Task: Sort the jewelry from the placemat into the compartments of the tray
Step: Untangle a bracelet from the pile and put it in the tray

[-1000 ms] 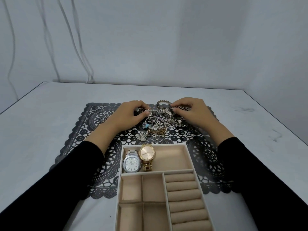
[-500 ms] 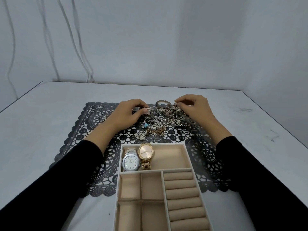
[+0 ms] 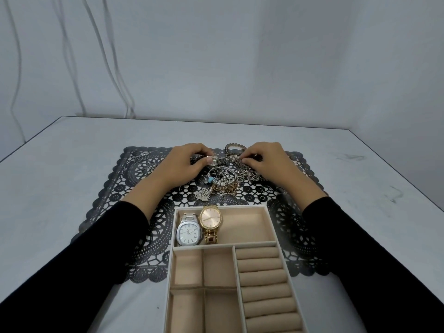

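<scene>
Pile: tangled heap of silver and gold chains and bracelets (image 3: 223, 181) sits mid black lace placemat (image 3: 134, 212), just beyond the beige velvet compartment tray (image 3: 271, 227).
Left grip: left hand (image 3: 185, 164) pinches a small square silver piece (image 3: 214, 161) at the heap's edge.
Right grip: right hand (image 3: 266, 162), fingertips closed on links in the heap.
Handling: we judge it light, limp, snag-prone; take one piece by a clasp or rigid link, tease out slowly.
</scene>
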A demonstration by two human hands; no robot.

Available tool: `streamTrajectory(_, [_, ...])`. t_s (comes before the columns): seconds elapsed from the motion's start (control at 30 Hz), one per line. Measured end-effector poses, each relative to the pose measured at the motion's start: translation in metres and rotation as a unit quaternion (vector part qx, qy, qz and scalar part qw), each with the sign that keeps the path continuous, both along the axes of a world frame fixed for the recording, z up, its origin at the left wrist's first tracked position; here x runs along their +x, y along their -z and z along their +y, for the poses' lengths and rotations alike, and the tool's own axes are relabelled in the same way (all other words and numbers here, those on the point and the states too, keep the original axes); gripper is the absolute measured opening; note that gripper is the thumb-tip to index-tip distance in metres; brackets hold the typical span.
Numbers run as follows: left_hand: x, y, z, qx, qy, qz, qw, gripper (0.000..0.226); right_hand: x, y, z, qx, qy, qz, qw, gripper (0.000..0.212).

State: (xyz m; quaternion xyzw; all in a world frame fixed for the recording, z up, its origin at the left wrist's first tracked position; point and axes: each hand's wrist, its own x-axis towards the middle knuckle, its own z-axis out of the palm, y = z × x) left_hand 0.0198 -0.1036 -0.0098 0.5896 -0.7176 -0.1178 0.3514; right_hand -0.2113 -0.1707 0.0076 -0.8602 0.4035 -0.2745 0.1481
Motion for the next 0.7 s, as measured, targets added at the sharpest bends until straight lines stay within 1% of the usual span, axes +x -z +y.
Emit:
streamTrajectory(0.27, [0.0007, 0.0012, -0.0011, 0.005, -0.002, 0.001, 1.0, 0.015, -0.0013, 0.0004, 0.0017, -0.027, -0.015, 0.025, 0.999, 0.012])
streamTrajectory(0.37, [0.0009, 0.0004, -0.001, 0.005, -0.002, 0.004, 1.0, 0.014, -0.003, 0.0008, -0.0004, -0.049, -0.003, 0.038, 0.998, 0.013])
streamTrajectory(0.43, [0.0004, 0.0002, -0.0005, 0.003, -0.002, 0.001, 1.0, 0.015, -0.0037, 0.0004, -0.0005, -0.049, 0.013, 0.024, 0.998, 0.014])
streamTrajectory(0.57, [0.0009, 0.0003, -0.0005, 0.007, -0.005, 0.002, 1.0, 0.016, -0.002, -0.0013, 0.003, -0.021, 0.021, -0.037, 0.999, 0.016])
streamTrajectory(0.7, [0.0015, 0.0006, -0.0012, 0.011, -0.008, 0.005, 1.0, 0.017, 0.0027, -0.001, 0.0034, -0.01, 0.018, -0.047, 0.999, 0.02])
